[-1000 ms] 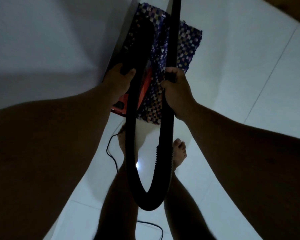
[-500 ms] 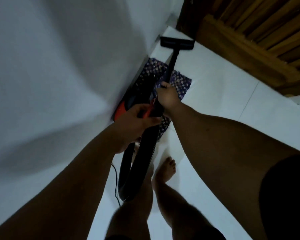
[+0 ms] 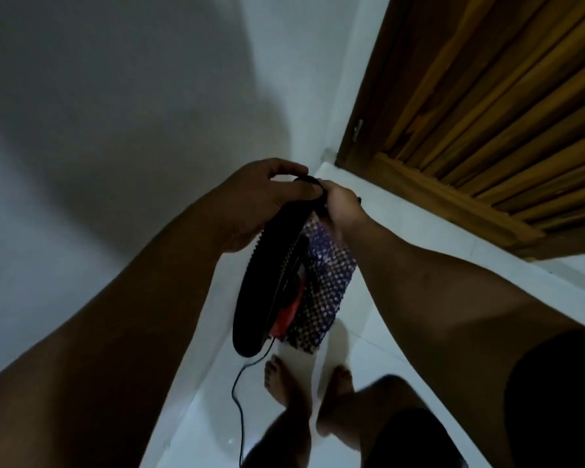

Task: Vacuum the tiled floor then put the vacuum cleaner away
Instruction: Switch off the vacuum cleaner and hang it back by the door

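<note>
The black ribbed vacuum hose [image 3: 255,298] hangs in a long loop in front of me. My left hand [image 3: 264,197] grips its upper end from the left, and my right hand [image 3: 340,206] holds the same end from the right, the two hands nearly touching. Below the loop, the red and black vacuum body [image 3: 289,310] rests on a purple patterned mat [image 3: 321,292] by the wall. Its black power cord [image 3: 238,400] trails over the white tiled floor [image 3: 362,349]. The wand and floor head are out of sight.
A grey-white wall [image 3: 115,130] stands close on my left, meeting another wall in the corner ahead. A brown slatted wooden door [image 3: 487,113] fills the upper right. My bare feet [image 3: 281,383] stand on the tiles just below the mat.
The view has tipped up towards the corner and door. Both hands have risen and come together at the hose's top end, and the wand and floor head are no longer in view.
</note>
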